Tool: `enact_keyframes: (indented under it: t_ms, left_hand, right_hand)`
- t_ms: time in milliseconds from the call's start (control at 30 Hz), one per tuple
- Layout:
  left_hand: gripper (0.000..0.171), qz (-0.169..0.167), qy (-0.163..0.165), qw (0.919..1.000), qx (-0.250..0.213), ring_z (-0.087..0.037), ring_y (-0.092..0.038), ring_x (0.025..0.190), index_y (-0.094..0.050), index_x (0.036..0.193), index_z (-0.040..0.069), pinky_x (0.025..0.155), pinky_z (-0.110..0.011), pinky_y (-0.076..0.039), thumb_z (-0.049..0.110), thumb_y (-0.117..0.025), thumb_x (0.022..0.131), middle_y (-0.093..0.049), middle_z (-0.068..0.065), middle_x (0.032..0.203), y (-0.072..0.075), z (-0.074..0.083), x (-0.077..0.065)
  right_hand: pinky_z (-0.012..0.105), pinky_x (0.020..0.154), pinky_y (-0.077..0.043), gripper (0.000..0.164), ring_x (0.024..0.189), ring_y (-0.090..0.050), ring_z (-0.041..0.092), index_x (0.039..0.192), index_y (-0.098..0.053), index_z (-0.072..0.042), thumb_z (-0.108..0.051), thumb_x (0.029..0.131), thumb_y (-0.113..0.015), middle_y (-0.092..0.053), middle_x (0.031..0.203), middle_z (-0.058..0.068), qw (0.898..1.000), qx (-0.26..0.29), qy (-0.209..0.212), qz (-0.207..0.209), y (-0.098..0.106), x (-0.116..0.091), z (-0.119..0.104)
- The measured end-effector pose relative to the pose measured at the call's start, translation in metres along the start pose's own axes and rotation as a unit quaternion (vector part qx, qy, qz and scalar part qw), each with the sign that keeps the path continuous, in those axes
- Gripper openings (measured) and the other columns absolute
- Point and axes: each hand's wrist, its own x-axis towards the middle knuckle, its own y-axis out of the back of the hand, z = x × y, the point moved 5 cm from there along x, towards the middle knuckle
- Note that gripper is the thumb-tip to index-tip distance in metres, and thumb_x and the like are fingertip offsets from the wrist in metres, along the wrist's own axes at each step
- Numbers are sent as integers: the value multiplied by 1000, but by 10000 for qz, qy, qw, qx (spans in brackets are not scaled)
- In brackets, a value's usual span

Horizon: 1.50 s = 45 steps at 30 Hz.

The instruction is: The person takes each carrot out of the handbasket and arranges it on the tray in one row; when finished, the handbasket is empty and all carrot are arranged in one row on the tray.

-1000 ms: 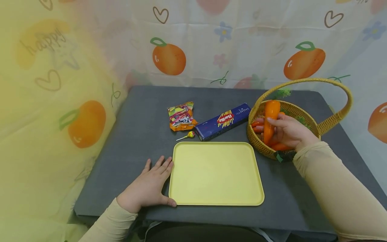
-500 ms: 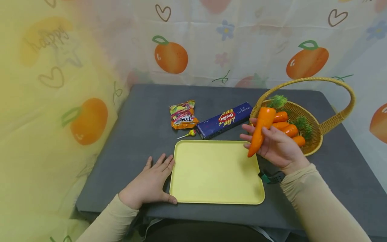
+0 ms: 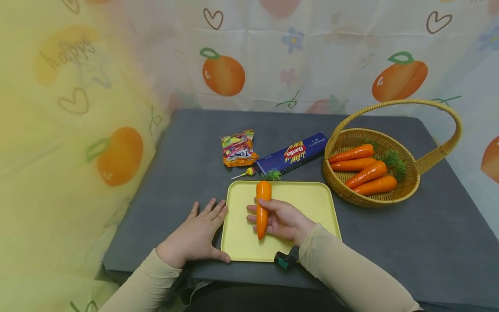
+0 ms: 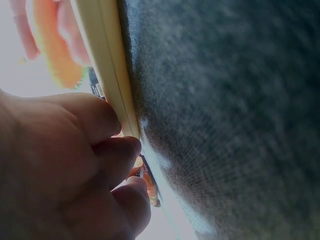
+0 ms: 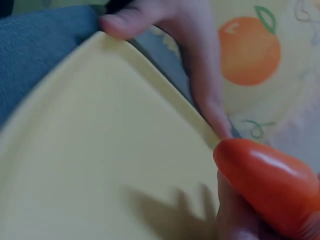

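My right hand (image 3: 286, 220) holds an orange carrot (image 3: 263, 208) with a green leafy top, thumb on one side and fingers behind it. The carrot is above the left half of a yellow tray (image 3: 241, 247), tip toward me. In the right wrist view the carrot (image 5: 270, 182) is close up, and the hand's shadow falls on the tray (image 5: 110, 125). My left hand (image 3: 195, 238) rests at the tray's left edge, fingers straight and spread, thumb at the near corner. The left wrist view shows its fingertips touching the tray's rim (image 4: 107, 55).
A wicker basket (image 3: 347, 195) with a tall handle stands at the right, holding several carrots (image 3: 368, 173). Behind the tray lie a blue spaghetti box (image 3: 292, 154), a candy bag (image 3: 238, 148) and a lollipop (image 3: 249, 172). A fruit-printed curtain (image 3: 327, 52) borders the grey table (image 3: 156, 190).
My right hand has lifted the carrot out of the basket and carried it left, over the tray. The left hand stays at the tray's edge.
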Motion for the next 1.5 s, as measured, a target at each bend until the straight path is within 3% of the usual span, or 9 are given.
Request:
enact_keyframes:
  t_ms: [333, 500, 800, 933, 1033, 1167, 1267, 1333, 1500]
  left_hand:
    - [144, -51, 51, 10000, -2, -45, -13, 171, -29, 175, 5, 129, -81, -7, 86, -86, 70, -20, -14, 184, 0, 1, 1]
    - [145, -52, 69, 10000, 23, -45, -13, 171, -29, 175, 4, 129, -82, -7, 86, -86, 70, -20, -14, 184, 2, 1, 1]
    - [144, -69, 38, 10000, 50, -45, -12, 171, -28, 175, 5, 128, -82, -6, 88, -84, 70, -20, -15, 184, -1, -2, 4]
    - [144, -82, 12, 9999, 71, -45, -11, 172, -27, 175, 6, 128, -82, -5, 89, -83, 71, -18, -13, 185, -1, -2, 3]
    - [144, -82, 13, 10000, 29, -45, -12, 172, -26, 175, 6, 128, -82, -5, 88, -83, 71, -19, -14, 185, -1, -2, 2]
    - [145, -71, 20, 10000, -32, -45, -13, 171, -27, 175, 5, 128, -83, -6, 88, -84, 71, -20, -14, 184, -1, -1, 2]
    - [146, -98, 26, 9999, -42, -45, -13, 171, -27, 175, 4, 128, -83, -5, 89, -83, 70, -20, -15, 184, -3, -2, 2]
    - [146, -122, 15, 9999, -45, -45, -14, 171, -28, 175, 4, 128, -83, -5, 90, -82, 70, -20, -15, 184, -4, -2, 2]
    - [147, -37, -30, 10000, -54, -45, -14, 171, -28, 175, 4, 127, -84, -6, 90, -82, 70, -19, -14, 185, -5, -3, 3]
  right_hand:
    - [48, 104, -62, 58, 130, -72, 32, 165, -42, 4, -24, 117, -57, -66, 153, 20, 9959, -855, 84, 267, -19, -3, 11]
    - [64, 119, -47, 63, 152, -55, 43, 171, -32, 4, -18, 116, -54, -46, 171, 27, 9964, -791, 45, 293, -25, -10, 9]
    - [63, 126, -38, 64, 160, -42, 47, 177, -24, -7, -24, 119, -46, -31, 179, 23, 9973, -684, 276, -4, -16, -39, -24]
    - [56, 130, -33, 68, 167, -29, 46, 180, -11, -13, -30, 121, -41, -19, 184, 19, 9942, -405, 988, -144, 11, -73, -80]
    - [51, 132, -26, 69, 171, -19, 41, 180, -12, -20, -31, 120, -45, -18, 186, 13, 9879, 515, 1463, 64, 49, -104, -129]
    - [44, 137, -18, 78, 173, -13, 25, 179, -9, -36, -29, 117, -55, -21, 184, -4, 9530, 2489, 1628, 573, 117, -138, -174]
    - [39, 139, -15, 90, 172, -9, 14, 173, 8, -51, -33, 115, -58, -9, 182, -20, 9191, 3497, 1497, 1023, 162, -154, -184]
    - [38, 139, -12, 92, 171, -5, 9, 166, 19, -57, -39, 116, -55, 2, 181, -27, 9084, 3747, 1334, 1287, 181, -161, -181]
    - [33, 138, -3, 86, 170, 7, 4, 159, 34, -55, -54, 116, -40, 18, 175, -36, 9111, 3657, 1056, 1583, 197, -164, -169]
